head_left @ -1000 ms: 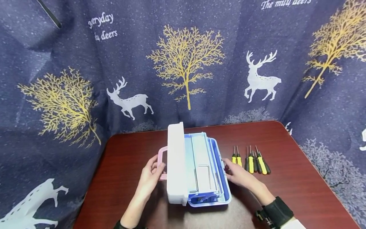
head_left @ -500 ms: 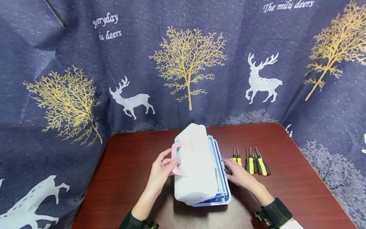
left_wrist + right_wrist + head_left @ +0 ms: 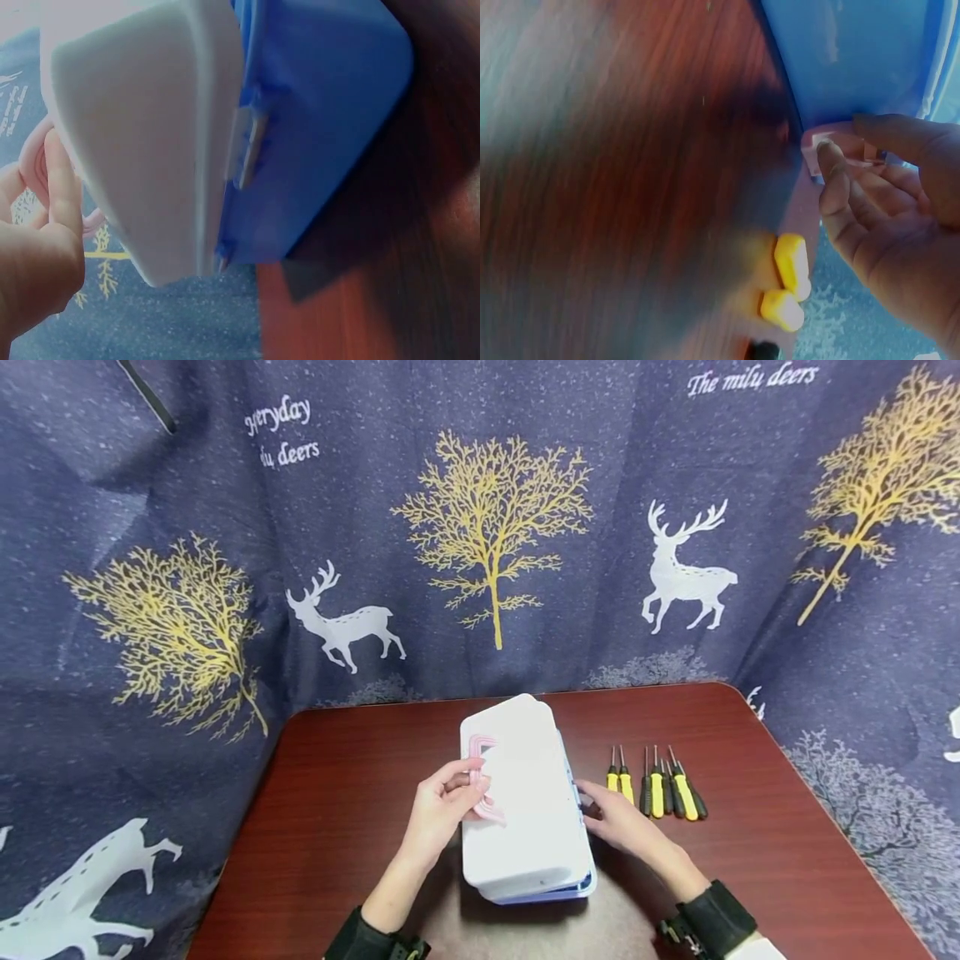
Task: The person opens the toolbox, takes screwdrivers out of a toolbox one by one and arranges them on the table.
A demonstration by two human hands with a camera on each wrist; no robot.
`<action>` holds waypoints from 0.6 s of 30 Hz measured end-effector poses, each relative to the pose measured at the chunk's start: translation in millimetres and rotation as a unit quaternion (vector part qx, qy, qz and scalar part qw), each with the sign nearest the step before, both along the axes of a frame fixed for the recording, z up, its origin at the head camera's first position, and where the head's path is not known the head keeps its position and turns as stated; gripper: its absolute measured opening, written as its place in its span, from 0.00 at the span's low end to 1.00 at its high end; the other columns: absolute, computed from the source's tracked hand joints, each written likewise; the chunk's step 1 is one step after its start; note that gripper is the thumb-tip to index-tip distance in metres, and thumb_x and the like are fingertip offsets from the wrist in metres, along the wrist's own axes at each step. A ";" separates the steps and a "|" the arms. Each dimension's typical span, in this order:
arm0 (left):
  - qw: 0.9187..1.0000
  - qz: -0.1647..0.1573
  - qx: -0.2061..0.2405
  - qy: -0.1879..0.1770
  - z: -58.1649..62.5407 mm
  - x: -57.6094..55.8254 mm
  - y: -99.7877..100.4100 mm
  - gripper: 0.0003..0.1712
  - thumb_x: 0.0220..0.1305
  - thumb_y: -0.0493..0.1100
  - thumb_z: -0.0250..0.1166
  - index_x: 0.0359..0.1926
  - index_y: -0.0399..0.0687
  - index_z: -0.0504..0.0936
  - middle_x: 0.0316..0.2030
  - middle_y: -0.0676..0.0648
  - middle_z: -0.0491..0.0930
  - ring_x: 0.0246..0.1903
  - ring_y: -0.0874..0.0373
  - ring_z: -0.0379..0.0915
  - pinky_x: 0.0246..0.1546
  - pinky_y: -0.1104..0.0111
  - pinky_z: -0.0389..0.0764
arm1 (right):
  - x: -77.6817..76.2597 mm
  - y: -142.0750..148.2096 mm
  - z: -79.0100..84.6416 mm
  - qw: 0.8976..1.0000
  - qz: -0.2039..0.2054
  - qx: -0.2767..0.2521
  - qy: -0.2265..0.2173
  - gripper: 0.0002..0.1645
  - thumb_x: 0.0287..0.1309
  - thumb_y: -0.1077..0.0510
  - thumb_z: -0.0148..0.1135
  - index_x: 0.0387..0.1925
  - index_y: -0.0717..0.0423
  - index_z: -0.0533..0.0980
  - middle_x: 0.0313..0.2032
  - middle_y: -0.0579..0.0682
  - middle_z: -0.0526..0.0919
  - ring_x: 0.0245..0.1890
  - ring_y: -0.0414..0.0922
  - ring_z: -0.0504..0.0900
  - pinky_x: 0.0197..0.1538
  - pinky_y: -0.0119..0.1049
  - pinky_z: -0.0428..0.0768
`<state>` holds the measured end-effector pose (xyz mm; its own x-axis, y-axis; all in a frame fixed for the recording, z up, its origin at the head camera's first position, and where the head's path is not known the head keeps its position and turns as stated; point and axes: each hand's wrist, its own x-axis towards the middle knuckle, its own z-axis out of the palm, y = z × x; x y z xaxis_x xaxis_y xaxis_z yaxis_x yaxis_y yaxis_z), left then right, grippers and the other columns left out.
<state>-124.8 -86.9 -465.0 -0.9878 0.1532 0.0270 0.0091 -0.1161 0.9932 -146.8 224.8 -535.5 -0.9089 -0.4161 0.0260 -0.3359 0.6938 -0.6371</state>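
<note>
A toolbox with a white lid point(image 3: 525, 777) and a blue base point(image 3: 322, 112) stands on the table, the lid lowered almost onto the base with a narrow gap along its right and near edges. My left hand point(image 3: 444, 806) grips the pink handle point(image 3: 491, 814) on top of the lid, thumb and fingers round it. At the box's right side, my right hand point(image 3: 618, 818) holds a pinkish clear latch point(image 3: 840, 139) between thumb and fingers, against the blue wall point(image 3: 855, 60). The inner tray and hex keys are hidden under the lid.
Several yellow-and-black screwdrivers point(image 3: 657, 793) lie on the dark red table point(image 3: 337, 793), right of the box and just beyond my right hand. A blue curtain point(image 3: 555, 668) with deer and trees hangs behind the table.
My left hand has swung the lid by its handle from upright on the left over to the right, down onto the base, covering the tray and hex keys. My right hand has stayed at the latch.
</note>
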 end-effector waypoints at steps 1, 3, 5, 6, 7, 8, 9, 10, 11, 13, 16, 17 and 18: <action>1.000 -0.003 -0.008 -0.002 0.1 0.4 0.0 0.22 0.68 0.35 0.70 0.62 0.33 0.80 0.42 0.35 0.84 0.34 0.60 0.86 0.35 0.63 0.88 | -0.1 -2.0 -1.4 1.000 0.003 0.001 -0.001 0.32 0.65 0.61 0.70 0.66 0.69 0.72 0.60 0.66 0.80 0.52 0.57 0.85 0.55 0.56 0.82; 1.000 -0.012 -0.022 -0.003 0.3 1.0 -0.1 0.23 0.69 0.36 0.70 0.62 0.35 0.80 0.43 0.33 0.83 0.33 0.60 0.86 0.36 0.62 0.88 | 0.1 -5.7 -3.3 1.000 0.008 0.003 -0.002 0.33 0.65 0.60 0.70 0.67 0.69 0.71 0.61 0.67 0.79 0.54 0.59 0.83 0.57 0.57 0.81; 0.999 -0.021 -0.028 -0.002 1.5 1.0 0.3 0.24 0.69 0.36 0.70 0.63 0.34 0.80 0.43 0.31 0.83 0.33 0.60 0.86 0.36 0.61 0.88 | 0.4 -7.9 -3.9 1.000 0.005 0.007 0.000 0.33 0.65 0.60 0.70 0.67 0.68 0.71 0.62 0.67 0.79 0.56 0.60 0.82 0.59 0.58 0.79; 0.999 -0.025 -0.030 -0.002 2.1 1.1 0.5 0.24 0.69 0.36 0.70 0.63 0.35 0.79 0.44 0.31 0.83 0.33 0.60 0.86 0.36 0.61 0.88 | 0.7 -8.4 -4.0 1.000 0.003 0.008 0.000 0.33 0.64 0.60 0.70 0.67 0.68 0.71 0.62 0.67 0.79 0.55 0.59 0.83 0.58 0.58 0.80; 0.999 -0.029 -0.030 -0.003 2.8 1.0 0.6 0.24 0.69 0.36 0.70 0.64 0.34 0.79 0.44 0.31 0.83 0.33 0.60 0.86 0.37 0.60 0.89 | 1.1 -8.4 -4.1 1.000 0.001 0.011 0.000 0.33 0.64 0.60 0.71 0.67 0.67 0.72 0.61 0.66 0.80 0.55 0.59 0.83 0.57 0.57 0.80; 0.999 -0.033 -0.028 -0.004 3.4 1.0 0.8 0.25 0.69 0.35 0.70 0.64 0.34 0.79 0.44 0.31 0.83 0.33 0.60 0.86 0.37 0.60 0.89 | 1.5 -8.5 -4.2 1.000 -0.004 0.012 -0.002 0.33 0.63 0.61 0.71 0.66 0.67 0.72 0.61 0.66 0.80 0.53 0.58 0.84 0.57 0.57 0.80; 0.999 -0.038 -0.027 -0.007 3.9 0.9 0.9 0.25 0.69 0.35 0.70 0.65 0.34 0.78 0.44 0.32 0.83 0.34 0.60 0.86 0.37 0.60 0.89 | 1.9 -8.4 -4.3 1.000 -0.008 0.013 -0.005 0.33 0.63 0.61 0.71 0.66 0.67 0.72 0.61 0.65 0.80 0.53 0.58 0.84 0.57 0.57 0.80; 0.999 -0.045 -0.026 -0.009 4.5 0.9 1.2 0.26 0.69 0.35 0.69 0.66 0.34 0.78 0.44 0.33 0.83 0.35 0.60 0.86 0.37 0.60 0.89 | 2.1 -8.3 -4.3 1.000 -0.010 0.012 -0.007 0.33 0.63 0.61 0.71 0.66 0.67 0.72 0.60 0.65 0.81 0.54 0.58 0.84 0.57 0.57 0.80; 0.998 -0.052 -0.024 -0.012 4.8 0.8 1.3 0.27 0.69 0.34 0.69 0.66 0.34 0.77 0.45 0.34 0.82 0.35 0.60 0.86 0.38 0.59 0.89 | 2.2 -8.3 -4.3 1.000 -0.011 0.010 -0.010 0.33 0.63 0.61 0.72 0.66 0.67 0.72 0.60 0.65 0.81 0.53 0.58 0.84 0.56 0.57 0.81; 0.997 -0.069 -0.023 -0.014 4.6 0.6 2.1 0.28 0.69 0.34 0.68 0.68 0.33 0.75 0.46 0.34 0.82 0.37 0.61 0.86 0.39 0.59 0.88 | 2.1 -8.6 -4.4 1.000 -0.010 0.009 -0.014 0.34 0.63 0.60 0.71 0.67 0.67 0.72 0.59 0.65 0.81 0.54 0.58 0.84 0.56 0.57 0.81; 0.996 -0.088 -0.027 -0.010 4.1 0.4 4.3 0.29 0.70 0.32 0.66 0.70 0.31 0.72 0.49 0.31 0.80 0.37 0.62 0.85 0.40 0.59 0.88 | 1.0 -9.8 -5.0 1.000 -0.002 0.002 -0.020 0.34 0.63 0.59 0.71 0.67 0.66 0.71 0.59 0.65 0.82 0.48 0.53 0.86 0.52 0.51 0.83; 0.995 -0.093 -0.031 -0.005 3.4 0.3 5.6 0.29 0.71 0.33 0.66 0.70 0.31 0.71 0.49 0.29 0.80 0.37 0.62 0.85 0.40 0.59 0.88 | 0.6 -10.0 -5.2 1.000 0.001 -0.001 -0.023 0.34 0.63 0.60 0.71 0.68 0.66 0.70 0.59 0.64 0.82 0.45 0.50 0.86 0.49 0.48 0.84; 0.995 -0.097 -0.036 -0.001 2.5 0.1 7.0 0.30 0.71 0.33 0.66 0.71 0.31 0.71 0.50 0.28 0.80 0.37 0.62 0.85 0.40 0.59 0.88 | 0.1 -9.9 -5.5 1.000 0.005 -0.004 -0.025 0.35 0.63 0.59 0.71 0.68 0.66 0.70 0.58 0.64 0.81 0.41 0.46 0.85 0.45 0.44 0.84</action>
<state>-124.7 -80.0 -462.5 -0.9394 0.3429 0.0066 -0.0089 -0.0435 0.9990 -146.7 214.9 -541.0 -0.9048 -0.4256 -0.0160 -0.3107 0.6852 -0.6588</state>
